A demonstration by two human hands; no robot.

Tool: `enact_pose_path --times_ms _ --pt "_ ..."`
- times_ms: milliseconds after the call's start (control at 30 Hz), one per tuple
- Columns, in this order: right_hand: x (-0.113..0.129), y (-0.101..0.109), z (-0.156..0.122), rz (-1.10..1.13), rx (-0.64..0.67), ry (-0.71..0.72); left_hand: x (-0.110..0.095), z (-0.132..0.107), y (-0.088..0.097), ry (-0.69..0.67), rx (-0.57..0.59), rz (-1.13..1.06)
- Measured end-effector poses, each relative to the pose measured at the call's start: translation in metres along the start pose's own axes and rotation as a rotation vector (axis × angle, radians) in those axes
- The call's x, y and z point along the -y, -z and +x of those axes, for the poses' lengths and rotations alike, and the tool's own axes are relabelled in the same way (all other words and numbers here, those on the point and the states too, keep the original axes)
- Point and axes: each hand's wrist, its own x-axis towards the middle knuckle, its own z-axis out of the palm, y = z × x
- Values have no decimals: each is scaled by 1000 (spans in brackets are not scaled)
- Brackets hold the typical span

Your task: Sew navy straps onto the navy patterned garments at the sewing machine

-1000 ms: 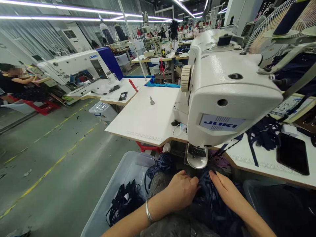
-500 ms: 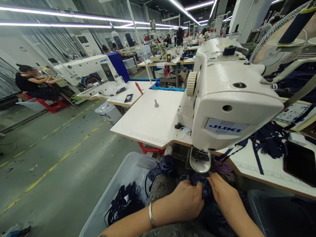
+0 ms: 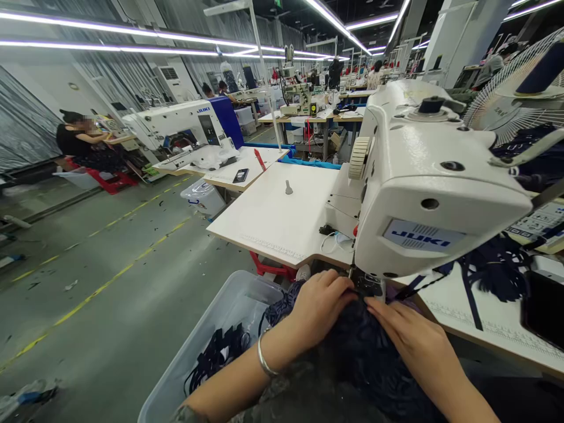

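Observation:
Dark navy patterned fabric (image 3: 374, 358) hangs over my lap, its upper edge up at the needle area of a white sewing machine (image 3: 445, 194). My left hand (image 3: 319, 305) pinches that edge just left of the needle area; a silver bangle circles the wrist. On the right of the same edge, my right hand (image 3: 409, 329) grips the cloth with thumb and fingers pressed together, fingertips close to the left hand's. The needle and presser foot are mostly hidden behind my fingers and the machine head.
Left of my lap stands a clear plastic bin (image 3: 176, 358) with dark straps (image 3: 218, 355) inside. A small grey metal piece (image 3: 288, 187) lies on the white table (image 3: 268, 211). Navy strips (image 3: 497, 270) and a phone (image 3: 544, 305) rest at right. A person (image 3: 81, 141) sits far left.
Both hands have moved up with the fabric, from below the machine's free end to its needle area. More of the fabric now shows between my arms. The view has shifted slightly.

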Motion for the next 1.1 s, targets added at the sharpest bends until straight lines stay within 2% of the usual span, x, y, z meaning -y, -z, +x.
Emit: enact_pose_path --times_ms 67,100,200,300,400,467,567,700,867,1100 --pt "-5 -8 -3 -13 -27 -54 0 0 -3 -160 -97 142" --pt "-5 -11 -5 22 -31 -105 -1 -1 -4 -244 -84 170" --pt "-6 -14 -7 214 -10 -380 -5 -5 -5 -410 101 198" --pt "-10 -15 -4 456 -8 -690 -10 -7 -4 -412 177 273" --pt "-17 -14 6 612 8 -834 -13 -5 -3 -362 147 339" --pt "-21 -13 15 653 36 -836 -15 -3 -3 -321 122 370" --pt "-25 -10 27 657 57 -742 -19 -2 -4 -262 97 410" --pt "-30 -9 35 433 97 -650 -22 -2 -7 -200 66 462" --pt "-33 -8 38 250 187 -708 -26 0 -9 -160 105 471" --pt "-33 -4 43 233 233 -752 -28 0 -13 -136 91 469"
